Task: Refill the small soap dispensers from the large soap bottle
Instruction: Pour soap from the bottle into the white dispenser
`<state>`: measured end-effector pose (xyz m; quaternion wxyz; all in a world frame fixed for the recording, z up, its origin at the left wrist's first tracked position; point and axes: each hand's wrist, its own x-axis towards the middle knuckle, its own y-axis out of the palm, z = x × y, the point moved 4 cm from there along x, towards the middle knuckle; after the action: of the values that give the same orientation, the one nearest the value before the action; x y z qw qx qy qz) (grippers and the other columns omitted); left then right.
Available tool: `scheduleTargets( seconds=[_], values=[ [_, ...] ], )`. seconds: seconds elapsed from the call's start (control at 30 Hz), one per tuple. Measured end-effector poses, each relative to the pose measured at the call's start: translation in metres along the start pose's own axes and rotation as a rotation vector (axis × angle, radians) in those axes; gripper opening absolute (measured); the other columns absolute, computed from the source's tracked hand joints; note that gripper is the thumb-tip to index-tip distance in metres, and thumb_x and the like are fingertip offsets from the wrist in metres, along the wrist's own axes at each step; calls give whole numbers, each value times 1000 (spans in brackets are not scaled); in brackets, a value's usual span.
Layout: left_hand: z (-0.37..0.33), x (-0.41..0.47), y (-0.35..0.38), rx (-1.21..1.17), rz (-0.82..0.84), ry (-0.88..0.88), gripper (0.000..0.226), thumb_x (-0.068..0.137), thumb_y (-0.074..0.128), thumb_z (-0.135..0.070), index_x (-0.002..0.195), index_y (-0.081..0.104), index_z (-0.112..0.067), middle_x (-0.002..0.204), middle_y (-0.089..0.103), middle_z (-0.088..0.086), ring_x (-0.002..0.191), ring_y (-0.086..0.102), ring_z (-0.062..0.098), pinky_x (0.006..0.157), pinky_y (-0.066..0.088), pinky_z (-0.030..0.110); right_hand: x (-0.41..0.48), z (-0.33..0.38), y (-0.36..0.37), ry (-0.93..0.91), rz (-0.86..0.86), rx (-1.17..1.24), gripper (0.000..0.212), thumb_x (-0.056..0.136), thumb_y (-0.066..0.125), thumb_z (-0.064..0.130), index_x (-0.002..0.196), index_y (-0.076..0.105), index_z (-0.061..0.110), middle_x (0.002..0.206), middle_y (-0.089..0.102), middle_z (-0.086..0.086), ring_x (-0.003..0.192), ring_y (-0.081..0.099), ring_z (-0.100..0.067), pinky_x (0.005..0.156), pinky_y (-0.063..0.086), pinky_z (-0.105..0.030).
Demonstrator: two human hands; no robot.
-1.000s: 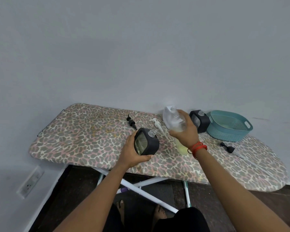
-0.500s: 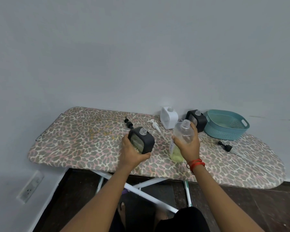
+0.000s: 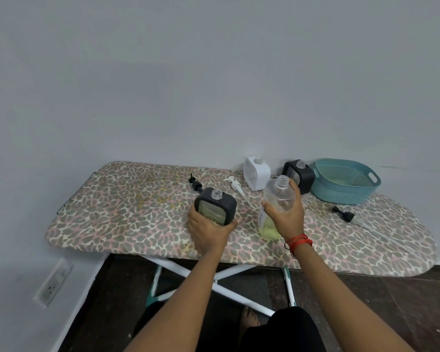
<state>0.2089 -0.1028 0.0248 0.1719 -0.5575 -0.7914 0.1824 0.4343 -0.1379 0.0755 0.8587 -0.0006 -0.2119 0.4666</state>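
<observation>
The bottle (image 3: 277, 193), clear, uncapped, with a little yellow-green soap at its base, stands near the front edge of the board (image 3: 127, 212), right of centre, its neck leaning slightly away from me. The right hand (image 3: 288, 219) grips it at mid-body, fingers curled round the far side and thumb on the near side; from my view I cannot tell whether its base rests on the cover. Just to its left, the left hand (image 3: 208, 232) holds the black dispenser (image 3: 215, 205) from below and behind, fingers and thumb wrapped round its lower corners, its open neck pointing up and its window facing me. The two containers are near each other but apart. Behind them, along the wall, I see the white dispenser (image 3: 256, 172) and a second black dispenser (image 3: 300, 175), both uncapped, then a teal basket (image 3: 341, 194) at the right. Three removed pumps lie on the cover: a black pump (image 3: 195, 184) and a white pump (image 3: 235, 185) behind the held dispenser, and another black one (image 3: 343, 214) in front of the basket. A red band (image 3: 299, 242) circles the right wrist. A socket (image 3: 53, 285) sits low on the left wall.
</observation>
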Motion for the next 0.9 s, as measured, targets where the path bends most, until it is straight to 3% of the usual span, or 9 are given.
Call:
scheduleTargets(
  seconds=[0.07,0.17,0.3,0.37,0.47,0.57,0.7,0.77,0.9],
  values=[
    [6,16,-6,-80,143,37,132,46,102,-42,150,26,-11,148,44,11,140,41,30,117,39,48,0,0,-1,8,6,2,87,73,86,25,136,37,60,122,46,53,117,48,22,90,43,-1],
    [13,42,-20,-155,491,104,127,52,102,-17,155,28,-19,147,53,5,136,50,23,113,45,46,0,0,-1,15,12,28,87,70,85,32,143,40,46,128,50,43,123,50,13,97,46,-14],
    [22,54,-34,-250,750,85,105,67,90,5,154,36,-16,131,64,-3,131,58,23,90,54,17,0,0,1,25,31,36,89,70,85,33,146,38,41,127,49,44,122,50,13,100,46,-20],
    [23,48,-37,-253,698,110,87,71,88,5,145,47,-15,121,65,-10,130,59,24,88,51,11,-1,-1,0,29,30,30,89,70,85,32,146,38,40,124,50,47,120,50,17,98,45,-18],
    [22,26,-39,-274,509,147,77,73,91,-8,139,53,-24,117,64,-15,113,64,7,83,49,6,-3,1,-1,36,18,35,90,69,84,34,146,39,43,128,51,38,122,51,13,99,45,-19],
    [10,-1,-35,-260,291,219,59,73,92,-27,123,62,-29,107,68,-16,97,64,-4,81,53,14,-3,4,-1,22,17,29,88,68,84,38,138,37,59,127,49,45,120,49,17,98,44,-15],
    [-7,-10,-31,-251,107,206,36,75,88,-19,100,64,-31,83,65,-18,82,68,5,67,51,15,-3,2,-1,34,10,44,92,67,85,40,146,38,43,136,54,24,125,52,6,103,46,-24],
    [-8,-5,-27,-274,113,185,32,76,88,-16,99,67,-26,84,69,-12,82,71,13,68,56,23,-4,1,-1,32,9,41,93,68,85,40,147,37,41,143,54,11,125,52,6,101,47,-18],
    [-23,17,-18,-302,104,197,35,77,89,-16,107,71,-17,92,72,-5,86,72,13,74,60,29,-3,1,-1,12,-4,45,90,70,85,32,145,37,47,140,53,20,119,49,19,91,43,-2]
  ],
)
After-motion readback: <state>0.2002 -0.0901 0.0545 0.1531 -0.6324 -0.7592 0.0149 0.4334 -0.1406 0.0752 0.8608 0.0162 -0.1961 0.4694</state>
